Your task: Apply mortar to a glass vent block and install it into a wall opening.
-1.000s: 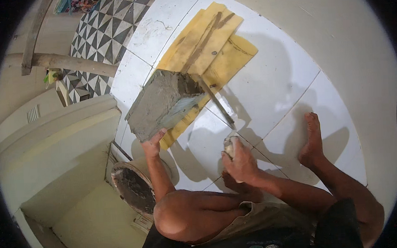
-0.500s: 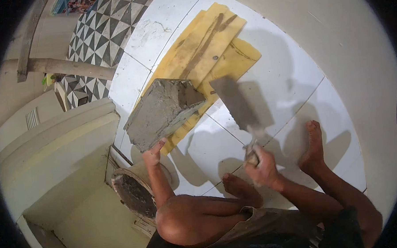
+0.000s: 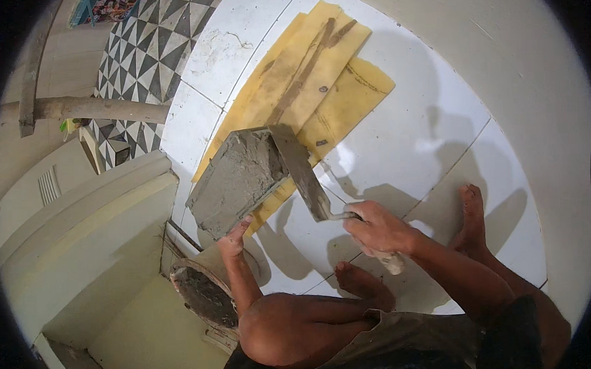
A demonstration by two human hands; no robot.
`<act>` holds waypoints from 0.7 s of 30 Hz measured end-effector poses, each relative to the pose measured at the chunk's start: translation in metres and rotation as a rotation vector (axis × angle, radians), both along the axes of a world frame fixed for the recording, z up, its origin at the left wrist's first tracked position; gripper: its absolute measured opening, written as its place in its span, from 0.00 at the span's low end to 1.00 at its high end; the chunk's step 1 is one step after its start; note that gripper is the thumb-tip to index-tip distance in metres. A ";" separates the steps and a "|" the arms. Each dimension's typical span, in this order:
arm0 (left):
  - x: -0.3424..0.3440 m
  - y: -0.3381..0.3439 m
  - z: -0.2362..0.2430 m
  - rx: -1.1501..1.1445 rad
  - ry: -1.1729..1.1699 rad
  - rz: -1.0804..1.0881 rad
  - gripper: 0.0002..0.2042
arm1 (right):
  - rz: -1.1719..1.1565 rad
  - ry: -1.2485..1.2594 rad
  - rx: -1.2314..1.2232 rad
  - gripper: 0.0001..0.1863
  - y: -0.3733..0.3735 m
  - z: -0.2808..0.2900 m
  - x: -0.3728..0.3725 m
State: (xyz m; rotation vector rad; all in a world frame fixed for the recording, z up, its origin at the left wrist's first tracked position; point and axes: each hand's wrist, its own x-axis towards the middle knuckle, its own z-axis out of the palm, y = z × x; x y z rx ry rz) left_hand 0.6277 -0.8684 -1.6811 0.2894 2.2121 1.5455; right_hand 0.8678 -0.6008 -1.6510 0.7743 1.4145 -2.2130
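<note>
In the middle of the view, a flat slab [image 3: 233,180] is thickly coated with wet grey mortar; the kind of board or tile beneath is hidden. My left hand [image 3: 234,238] supports its near edge, thumb over the rim and fingers out of sight underneath. A flat-bladed trowel [image 3: 297,172] is in my right hand [image 3: 380,230], which is wrapped around its handle. The blade's far end meets the slab's right edge, where the mortar lies. Beneath the slab, yellow sheets [image 3: 348,96] with brown streaks cover part of the white floor.
Beside my left forearm stands a bucket [image 3: 204,294] with grey mortar inside. A low pale ledge [image 3: 112,212] runs along the left. Wooden poles [image 3: 101,108] cross at the upper left near a patterned tile floor [image 3: 151,52]. My bare feet [image 3: 470,216] rest on white tiles.
My right hand has turned the trowel and brought it left, so its blade now touches the slab's right edge. The slab has tilted, showing more of its mortared face.
</note>
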 end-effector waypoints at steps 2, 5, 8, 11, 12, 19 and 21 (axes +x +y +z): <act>0.001 0.001 0.005 -0.007 -0.002 -0.001 0.41 | 0.125 0.044 0.065 0.12 0.007 0.002 0.017; 0.002 0.004 0.014 -0.054 -0.052 0.061 0.39 | 0.291 0.032 0.313 0.11 0.030 0.024 0.049; 0.003 -0.006 0.014 -0.131 -0.095 0.071 0.36 | 0.092 -0.147 0.258 0.15 0.051 0.021 0.079; 0.001 -0.010 -0.004 -0.058 -0.052 0.015 0.36 | -0.296 -0.480 -0.116 0.15 0.057 0.041 0.031; 0.002 -0.011 -0.007 -0.050 -0.066 0.027 0.36 | -0.299 -0.481 -0.109 0.15 0.065 0.031 0.026; 0.005 -0.006 0.001 -0.069 -0.116 0.094 0.35 | 0.030 -0.146 -0.345 0.10 0.069 0.022 -0.004; 0.006 -0.003 0.007 -0.084 -0.083 0.079 0.34 | 0.060 -0.088 -0.336 0.10 0.069 0.031 -0.007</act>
